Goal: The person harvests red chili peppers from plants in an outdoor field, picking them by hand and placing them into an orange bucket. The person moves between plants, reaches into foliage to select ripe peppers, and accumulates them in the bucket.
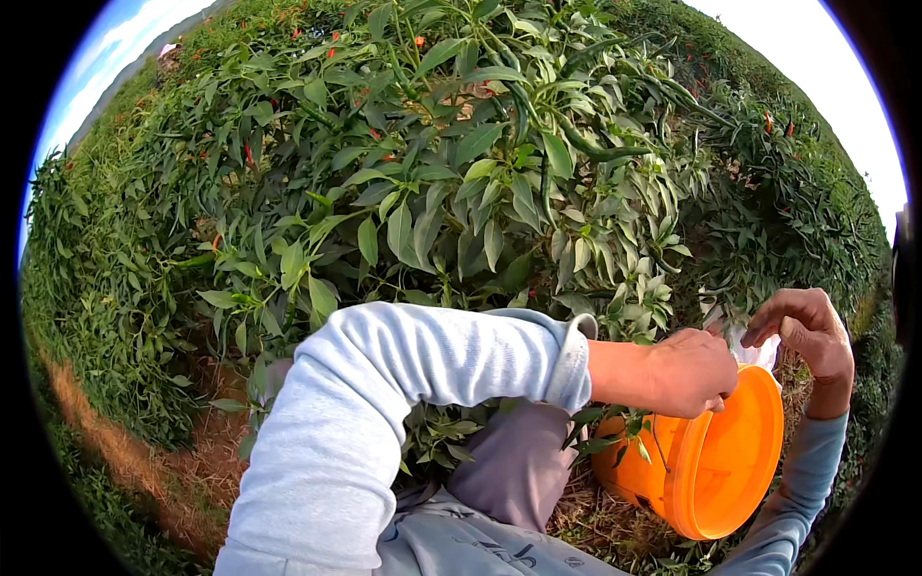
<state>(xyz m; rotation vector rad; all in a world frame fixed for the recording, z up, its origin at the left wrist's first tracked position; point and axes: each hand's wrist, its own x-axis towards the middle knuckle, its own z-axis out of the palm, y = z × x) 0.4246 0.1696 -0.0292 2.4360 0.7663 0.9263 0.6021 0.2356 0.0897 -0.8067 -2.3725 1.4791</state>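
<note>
My left hand (pixel 691 371) is closed in a fist at the upper rim of an orange plastic bucket (pixel 742 461). The bucket's thin wire handle (pixel 659 443) runs up beneath the hand, and the exact grip is hidden. Tilted on its side, the bucket faces right, with its inner wall showing. My right hand (pixel 810 331) hangs above the rim's far side, fingers bent and thumb apart. Close by its fingertips, behind the bucket, is a white plastic bag (pixel 756 353); whether they touch is unclear.
Dense chilli pepper plants (pixel 432 209) rise in front, bearing long green chillies (pixel 601 151) and some red chillies (pixel 249 155). Leafy stems (pixel 627 432) overlap the bucket's left side. My knee (pixel 515 461) is beside it. Bare soil and straw (pixel 137 453) run along the left.
</note>
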